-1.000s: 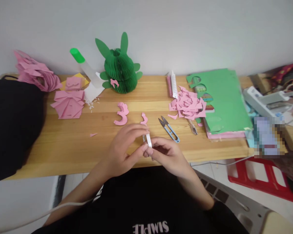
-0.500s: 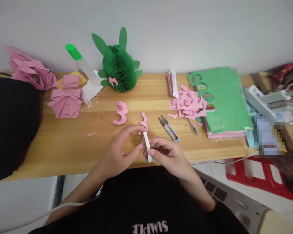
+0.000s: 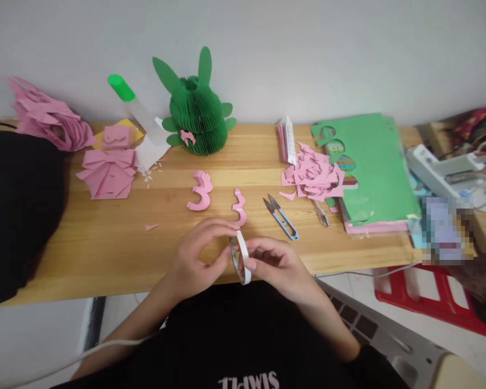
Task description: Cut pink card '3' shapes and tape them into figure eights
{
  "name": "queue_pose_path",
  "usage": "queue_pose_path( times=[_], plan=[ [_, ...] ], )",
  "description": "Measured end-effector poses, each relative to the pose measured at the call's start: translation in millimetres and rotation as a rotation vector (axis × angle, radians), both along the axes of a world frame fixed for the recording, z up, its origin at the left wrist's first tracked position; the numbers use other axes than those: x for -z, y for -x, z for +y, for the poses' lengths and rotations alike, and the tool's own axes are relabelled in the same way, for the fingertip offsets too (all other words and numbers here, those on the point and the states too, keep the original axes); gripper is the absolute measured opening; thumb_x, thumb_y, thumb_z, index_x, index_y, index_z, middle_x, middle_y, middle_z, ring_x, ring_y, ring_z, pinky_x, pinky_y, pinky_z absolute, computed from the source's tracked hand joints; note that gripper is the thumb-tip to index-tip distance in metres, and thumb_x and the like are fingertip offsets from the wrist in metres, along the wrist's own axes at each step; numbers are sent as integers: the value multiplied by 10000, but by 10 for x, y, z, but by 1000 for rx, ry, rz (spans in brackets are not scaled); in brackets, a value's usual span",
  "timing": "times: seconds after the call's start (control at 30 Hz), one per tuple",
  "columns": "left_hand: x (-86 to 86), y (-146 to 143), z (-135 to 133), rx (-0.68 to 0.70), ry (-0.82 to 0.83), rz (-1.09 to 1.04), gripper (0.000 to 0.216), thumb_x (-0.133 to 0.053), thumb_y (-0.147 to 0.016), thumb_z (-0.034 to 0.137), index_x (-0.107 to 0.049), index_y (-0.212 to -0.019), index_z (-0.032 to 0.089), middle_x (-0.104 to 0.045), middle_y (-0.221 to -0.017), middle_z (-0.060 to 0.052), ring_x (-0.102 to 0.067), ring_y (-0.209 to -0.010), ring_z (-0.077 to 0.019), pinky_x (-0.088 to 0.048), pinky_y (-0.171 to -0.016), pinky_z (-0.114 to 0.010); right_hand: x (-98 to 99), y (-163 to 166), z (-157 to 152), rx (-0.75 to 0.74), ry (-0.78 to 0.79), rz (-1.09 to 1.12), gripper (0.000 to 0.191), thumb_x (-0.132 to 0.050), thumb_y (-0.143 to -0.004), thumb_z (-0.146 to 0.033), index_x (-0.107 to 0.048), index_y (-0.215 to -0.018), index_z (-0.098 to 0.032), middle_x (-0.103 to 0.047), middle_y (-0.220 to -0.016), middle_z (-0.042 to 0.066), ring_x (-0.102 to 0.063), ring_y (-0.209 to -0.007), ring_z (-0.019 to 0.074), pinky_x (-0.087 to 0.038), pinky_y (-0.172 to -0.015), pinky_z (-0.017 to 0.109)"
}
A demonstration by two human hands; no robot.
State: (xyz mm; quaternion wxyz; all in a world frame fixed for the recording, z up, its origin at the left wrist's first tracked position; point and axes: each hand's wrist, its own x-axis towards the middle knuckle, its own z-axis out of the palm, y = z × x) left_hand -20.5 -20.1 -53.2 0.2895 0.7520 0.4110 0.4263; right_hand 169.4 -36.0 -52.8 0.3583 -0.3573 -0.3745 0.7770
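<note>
Both my hands meet over the near edge of the wooden table [image 3: 105, 254]. My right hand [image 3: 277, 265] grips a thin roll of white tape [image 3: 243, 258], held upright on its edge. My left hand [image 3: 198, 256] pinches at the roll's left side with thumb and fingers curled. Just beyond the hands lies a pink cut-out paper piece [image 3: 240, 208], and a second, larger pink cut-out [image 3: 201, 190] lies to its left. Small thread snips [image 3: 281, 216] rest to the right of the pink pieces.
A green honeycomb paper figure [image 3: 196, 113] stands at the back by the wall, a green-capped glue bottle [image 3: 135, 111] beside it. Pink folded papers [image 3: 107, 173] lie left, pink scraps [image 3: 314, 175] and green sheets [image 3: 368, 167] right. A black bag [image 3: 16, 210] sits far left.
The tape roll has turned more upright and come slightly nearer to me. My left fingers have shifted along its edge. The things on the table have not moved.
</note>
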Motion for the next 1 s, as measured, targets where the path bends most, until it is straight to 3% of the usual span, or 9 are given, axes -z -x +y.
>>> queue_pose_path(
  times=[0.17,0.27,0.33,0.47,0.6,0.7,0.83,1.0],
  plan=[
    [76,-2,12,-49,-172,87,192,-648,-851,98,-609,-984,231,-746,-922,-26,-728,-828,-185,-599,-712,-326,-3,23,-8,-29,35,20,225,-794,-781,-341,-682,-927,-210,-670,-765,-32,-618,-648,89,-539,-647,237],
    [68,-9,17,-59,-190,61,196,-658,-848,93,-617,-961,248,-748,-865,-5,-728,-775,-180,-596,-660,-318,-22,-12,25,-5,-79,-111,263,-758,-800,-426,-679,-929,-211,-701,-802,-1,-651,-697,126,-555,-682,279],
    [54,-18,14,-55,-181,10,197,-657,-847,75,-621,-941,244,-740,-853,-1,-727,-770,-169,-602,-656,-303,-15,-95,79,102,-212,-349,263,-691,-848,-460,-681,-927,-209,-725,-862,38,-675,-775,167,-559,-737,323],
    [66,-25,-15,-79,-164,-83,180,-668,-841,59,-620,-916,215,-715,-856,0,-711,-753,-138,-606,-648,-262,109,-349,207,353,-429,-1083,244,-612,-882,-392,-677,-943,-165,-716,-925,127,-667,-831,255,-532,-801,430],
    [93,-14,-38,-104,-142,-117,223,-685,-814,19,-634,-929,202,-701,-921,-14,-696,-801,-134,-603,-673,-254,257,-486,256,251,-520,-1527,343,-652,-791,-273,-662,-1091,-106,-669,-1020,193,-636,-951,339,-509,-846,484],
    [75,-7,-38,-93,-135,-111,227,-681,-810,12,-642,-926,203,-693,-946,-18,-684,-801,-130,-593,-653,-243,270,-461,258,155,-546,-1613,361,-583,-781,-185,-640,-1130,-110,-666,-1013,179,-630,-920,321,-501,-815,438],
    [19,13,-54,-50,-124,-108,250,-690,-810,24,-646,-961,218,-697,-959,-19,-679,-813,-137,-589,-649,-242,203,-390,285,43,-469,-1706,321,-547,-735,-136,-643,-1041,-117,-668,-933,156,-619,-807,285,-465,-704,366],
    [-58,47,-79,-3,-137,-92,315,-708,-786,17,-640,-1001,236,-713,-1007,-12,-697,-846,-143,-621,-716,-269,185,-398,330,9,-431,-1755,228,-513,-710,-104,-614,-914,-119,-651,-890,161,-573,-682,238,-388,-598,322]
  ],
)
